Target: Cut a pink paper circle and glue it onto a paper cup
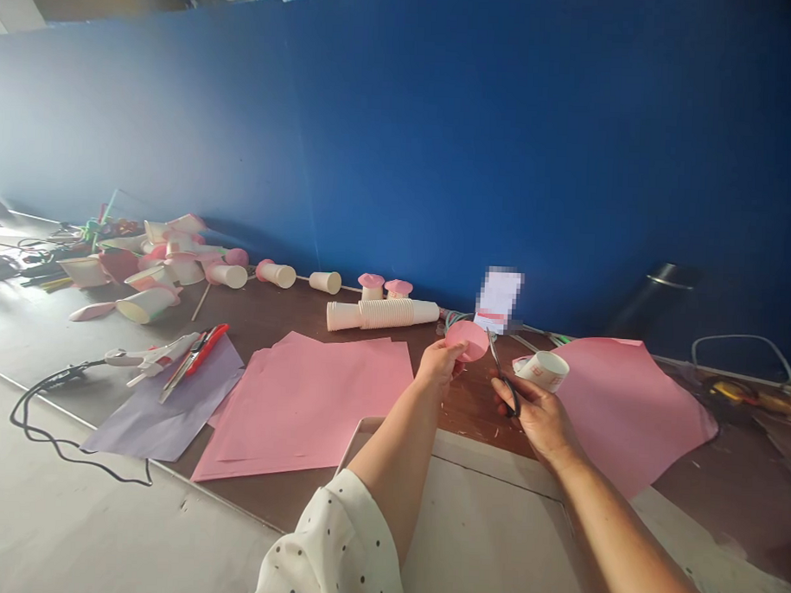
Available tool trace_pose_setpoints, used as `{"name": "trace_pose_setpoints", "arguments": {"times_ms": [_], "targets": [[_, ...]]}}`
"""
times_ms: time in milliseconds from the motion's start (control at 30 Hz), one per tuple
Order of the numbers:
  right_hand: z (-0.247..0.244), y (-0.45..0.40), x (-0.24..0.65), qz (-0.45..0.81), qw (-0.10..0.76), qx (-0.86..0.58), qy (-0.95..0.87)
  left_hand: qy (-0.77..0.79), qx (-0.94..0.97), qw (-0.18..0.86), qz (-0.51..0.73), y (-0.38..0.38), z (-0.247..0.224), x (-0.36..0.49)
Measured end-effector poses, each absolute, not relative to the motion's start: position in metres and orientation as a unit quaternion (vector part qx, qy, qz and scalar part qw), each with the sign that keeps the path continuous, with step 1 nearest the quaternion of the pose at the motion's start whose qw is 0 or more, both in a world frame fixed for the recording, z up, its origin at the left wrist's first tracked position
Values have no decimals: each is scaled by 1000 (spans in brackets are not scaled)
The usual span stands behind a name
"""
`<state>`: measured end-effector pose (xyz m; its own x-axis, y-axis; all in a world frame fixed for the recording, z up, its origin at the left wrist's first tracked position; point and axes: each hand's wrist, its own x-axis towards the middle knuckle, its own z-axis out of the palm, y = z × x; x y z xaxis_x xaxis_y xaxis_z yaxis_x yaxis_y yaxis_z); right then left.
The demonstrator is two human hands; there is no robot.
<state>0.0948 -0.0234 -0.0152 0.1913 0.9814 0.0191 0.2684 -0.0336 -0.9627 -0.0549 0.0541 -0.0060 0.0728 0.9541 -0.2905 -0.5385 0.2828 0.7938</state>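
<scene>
Pinched in my left hand [440,365] is a round piece of pink paper [470,340], held up over the brown table. My right hand [542,417] grips a pair of scissors [510,392] by the dark handles, with the blades pointing up beside the right edge of the pink circle. Whether the blades touch the paper I cannot tell. Just behind my right hand a white paper cup [544,371] with red marks lies on its side. A long nested stack of paper cups [388,313] lies beyond my left hand.
Pink sheets [314,406] are piled left of my arm, another pink sheet [625,400] at right. A red utility knife [195,359] and a corded glue gun [156,357] rest on purple paper [171,414]. Pink-topped cups [371,287] stand before the blue partition [440,142].
</scene>
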Motion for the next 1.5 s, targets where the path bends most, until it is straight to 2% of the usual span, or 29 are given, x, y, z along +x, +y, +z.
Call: {"name": "trace_pose_setpoints", "arguments": {"times_ms": [700,1500], "targets": [[5,-33,83,405,485,-612,-475,366,258,710,544,55,-12,-57],[4,-32,85,414,470,-609,-487,385,236,705,546,56,-10,-56]]}}
